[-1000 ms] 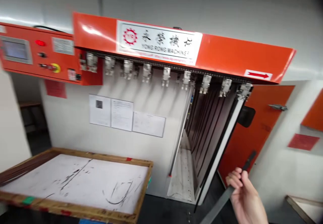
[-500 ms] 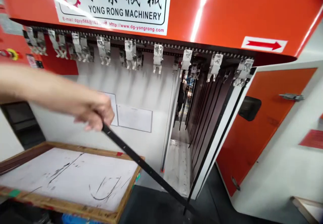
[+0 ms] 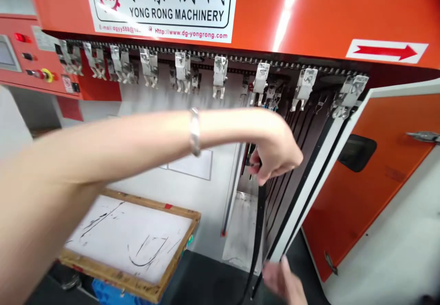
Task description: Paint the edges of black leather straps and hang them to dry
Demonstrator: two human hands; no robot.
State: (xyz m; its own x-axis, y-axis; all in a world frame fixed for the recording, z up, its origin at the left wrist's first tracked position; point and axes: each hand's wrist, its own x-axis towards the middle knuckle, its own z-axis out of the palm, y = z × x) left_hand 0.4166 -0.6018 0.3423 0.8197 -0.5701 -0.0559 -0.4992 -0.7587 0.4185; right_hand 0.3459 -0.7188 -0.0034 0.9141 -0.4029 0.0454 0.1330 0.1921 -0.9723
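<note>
My left hand (image 3: 277, 151), with a bracelet (image 3: 195, 131) on the wrist, reaches across from the left in front of the machine's opening. Its fingers are closed round the upper end of a long black strap (image 3: 260, 222), which hangs down with a slight bend towards the floor. Low on the right is my right hand (image 3: 285, 281), somewhat blurred, thumb and fingers apart, just right of the strap and not gripping it. Above the left hand, metal clips (image 3: 261, 78) hang in a row from a chain. Another black strap (image 3: 309, 172) hangs from the clip furthest right.
An orange machine hood (image 3: 319, 16) spans the top. Wood-framed white board (image 3: 154, 231) stands lower left, marked with dark streaks. On the right is an orange door (image 3: 381, 158) with metal latches. A control panel (image 3: 30, 57) is at far left, and more straps hang inside the opening.
My left hand has moved right and slightly up with the strap, which has gone from slanting to nearly hanging straight. My right hand has come into view at the bottom. The view has shifted slightly.
</note>
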